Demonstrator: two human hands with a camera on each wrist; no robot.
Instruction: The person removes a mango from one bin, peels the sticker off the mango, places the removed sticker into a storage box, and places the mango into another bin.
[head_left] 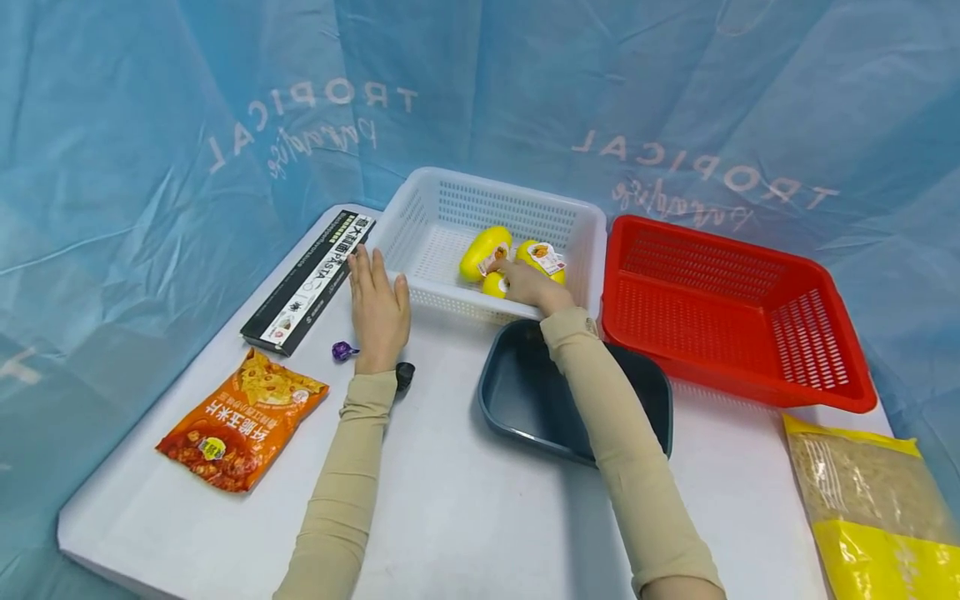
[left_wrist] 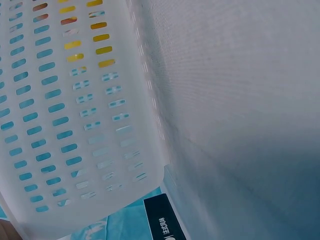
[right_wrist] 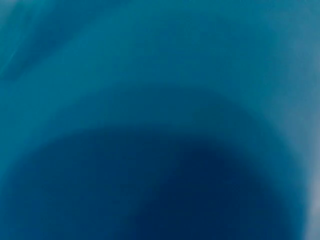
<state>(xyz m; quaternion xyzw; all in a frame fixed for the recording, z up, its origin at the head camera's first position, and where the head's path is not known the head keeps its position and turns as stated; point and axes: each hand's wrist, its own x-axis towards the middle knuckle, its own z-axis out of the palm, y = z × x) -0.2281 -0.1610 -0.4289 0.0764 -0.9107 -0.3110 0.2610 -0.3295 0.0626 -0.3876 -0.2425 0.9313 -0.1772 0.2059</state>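
Note:
Inside the white perforated basket (head_left: 420, 212) lie 3 yellow, mango-shaped fruits, at least 2 with labels: a left one (head_left: 476, 254), a right one (head_left: 555, 272) and a partly covered front one (head_left: 494, 285). My right hand (head_left: 534, 285) reaches over the front rim and touches the fruits; its grip is hidden from above. The left hand (head_left: 381, 315) lies with straight fingers at the basket's front left corner. Through the slots of the basket's side (left_wrist: 55, 120), yellow shows in the left wrist view. Only a blurred dark blue surface (right_wrist: 150, 180) fills the right wrist view.
Beneath the right forearm stands a dark blue tray (head_left: 517, 396), with a red basket (head_left: 690, 325) to its right. On the left are a black pasta box (head_left: 307, 283), an orange snack bag (head_left: 240, 421) and a purple wrapped candy (head_left: 343, 351). A yellow-ended bag (head_left: 873, 500) lies right.

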